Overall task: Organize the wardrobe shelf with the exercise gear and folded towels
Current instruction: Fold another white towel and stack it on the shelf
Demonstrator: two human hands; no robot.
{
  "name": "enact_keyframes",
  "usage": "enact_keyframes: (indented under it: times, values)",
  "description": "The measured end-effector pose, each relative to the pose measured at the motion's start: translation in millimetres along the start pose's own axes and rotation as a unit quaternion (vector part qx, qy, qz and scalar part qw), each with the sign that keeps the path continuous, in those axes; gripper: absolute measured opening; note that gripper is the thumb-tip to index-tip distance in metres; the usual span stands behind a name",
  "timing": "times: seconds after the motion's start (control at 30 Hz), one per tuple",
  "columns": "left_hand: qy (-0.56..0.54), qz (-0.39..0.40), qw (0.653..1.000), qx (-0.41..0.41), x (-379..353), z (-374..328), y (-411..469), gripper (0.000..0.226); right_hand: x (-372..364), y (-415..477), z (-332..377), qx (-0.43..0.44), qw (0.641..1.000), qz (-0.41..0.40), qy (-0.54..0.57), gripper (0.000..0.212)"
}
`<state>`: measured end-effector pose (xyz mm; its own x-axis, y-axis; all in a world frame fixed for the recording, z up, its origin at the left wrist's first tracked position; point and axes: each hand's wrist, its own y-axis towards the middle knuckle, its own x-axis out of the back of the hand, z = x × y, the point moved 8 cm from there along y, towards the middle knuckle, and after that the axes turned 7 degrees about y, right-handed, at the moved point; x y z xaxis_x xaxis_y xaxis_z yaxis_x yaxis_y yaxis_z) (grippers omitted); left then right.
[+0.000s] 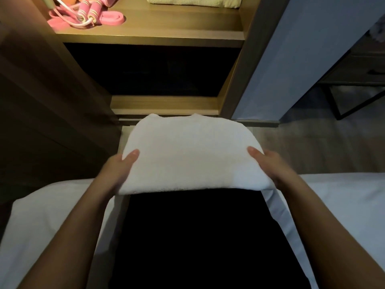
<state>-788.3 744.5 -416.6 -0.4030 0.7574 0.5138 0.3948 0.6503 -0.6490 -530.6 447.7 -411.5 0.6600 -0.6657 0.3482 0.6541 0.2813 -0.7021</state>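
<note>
Fingers hidden under the white towel, our left hand and right hand grip its sides; beyond them, a cream towel is cropped.

The white towel hides most fingers of both hands; the top edge crops the cream towel.

On the shelf, skipping rope lies left of folded towel; second towel before them.

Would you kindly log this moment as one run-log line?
left hand, right hand: hold folded white towel by its sides | shelf: jump rope left, cream towel right
</note>
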Motion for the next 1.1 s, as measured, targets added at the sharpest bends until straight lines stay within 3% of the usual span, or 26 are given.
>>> enact_keyframes:
  times: [0.1,0.17,0.23,0.3,0.43,0.57,0.67,0.7,0.73,0.8,0.9,0.97,1.03,1.1]
  values:
    - [0.019,0.010,1.000,0.023,-6,10,-2,0.056,-5,-3,-12,0.003,0.999,-0.022,0.026,0.059]
    - [0.126,-0.040,0.991,-0.004,1,6,-6,0.053,9,-11,-15,0.054,0.994,-0.083,0.045,0.052]
    - [0.215,-0.123,0.964,-0.092,8,-16,-16,0.048,20,-26,-15,0.118,0.985,-0.115,0.041,0.038]
    - [0.234,-0.176,0.933,-0.211,4,-47,-31,0.046,24,-36,-15,0.152,0.982,-0.111,0.028,0.028]
    - [0.298,-0.108,0.880,-0.355,-55,-90,-48,0.041,24,-36,-22,0.121,0.989,-0.062,0.066,0.028]
    - [0.379,-0.059,0.861,-0.335,-91,-90,-38,0.044,27,-32,-31,0.072,0.987,-0.017,0.143,0.040]
    - [0.364,-0.051,0.872,-0.324,-86,-85,-32,0.043,18,-30,-38,0.046,0.989,0.072,0.120,0.097]
    - [0.357,-0.047,0.875,-0.324,-84,-83,-32,0.043,14,-30,-38,0.044,0.988,0.101,0.109,0.103]
    - [0.351,-0.043,0.877,-0.324,-83,-81,-31,0.042,11,-31,-36,0.046,0.986,0.127,0.101,0.098]
    - [0.340,-0.039,0.882,-0.323,-79,-77,-28,0.041,6,-32,-28,0.056,0.981,0.146,0.115,0.066]
    - [0.335,-0.042,0.886,-0.318,-75,-72,-23,0.041,5,-28,-16,0.101,0.979,0.105,0.140,0.030]
    - [0.336,-0.045,0.886,-0.317,-75,-72,-22,0.041,2,-31,-11,0.133,0.976,0.088,0.146,0.037]
    - [0.338,-0.042,0.885,-0.317,-76,-72,-22,0.041,3,-31,-15,0.141,0.969,0.098,0.179,0.073]
    - [0.338,-0.041,0.885,-0.317,-77,-71,-22,0.041,2,-34,-20,0.129,0.964,0.141,0.185,0.088]
